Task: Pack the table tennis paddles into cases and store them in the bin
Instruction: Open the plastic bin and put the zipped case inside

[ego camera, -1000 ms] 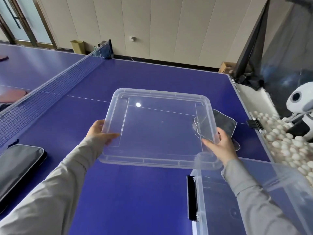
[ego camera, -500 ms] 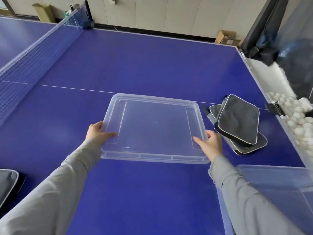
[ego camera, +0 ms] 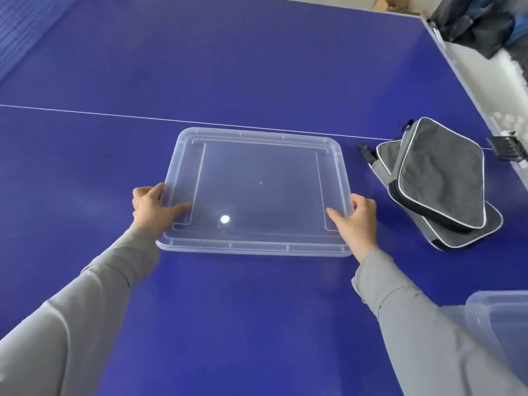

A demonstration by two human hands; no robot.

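Both hands grip lid (ego camera: 257, 192) | left hand (ego camera: 154, 208), right hand (ego camera: 355, 221) | lowered onto table (ego camera: 228, 310) (was airborne)

This is a table tennis hall or practice room. A large blue playing bench (ego camera: 257, 67) fills nearly the whole frame, with a thin white line (ego camera: 85, 112) running across it and blue net mesh (ego camera: 25, 27) showing in the upper left corner. At the right edge of the frame a pale trough holds white balls (ego camera: 514, 124) beside a black clamp (ego camera: 508, 144), and two grey zip-up paddle cases (ego camera: 440, 178) lie stacked on the bench at the right.
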